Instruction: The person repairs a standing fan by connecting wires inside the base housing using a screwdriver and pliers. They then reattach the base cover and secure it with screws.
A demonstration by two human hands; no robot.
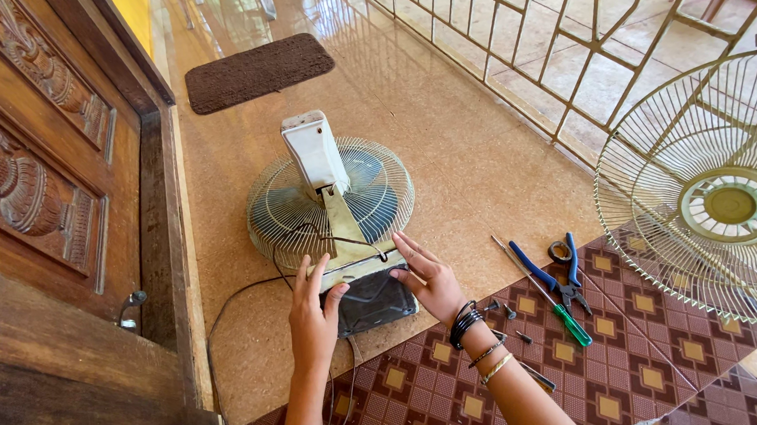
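Note:
A table fan lies face down on the tiled floor, its round wire cage [284, 211] under the white motor housing [313, 151]. The fan's neck runs toward me to its dark base [375, 302], which is turned up. My left hand [313, 317] rests flat on the base's left edge, fingers spread. My right hand [429, 279] holds the right side of the base, fingers spread over the neck joint; bracelets sit on that wrist. A black cord [227, 307] loops out from the base to the left.
A green-handled screwdriver [552, 300], blue-handled pliers [556, 273] and small screws [500, 308] lie on a patterned mat [632, 354] to my right. A loose cream fan guard [712, 192] stands at far right. A carved wooden door [35, 181] is on the left, a railing [552, 44] beyond, and a brown doormat [256, 69] lies ahead.

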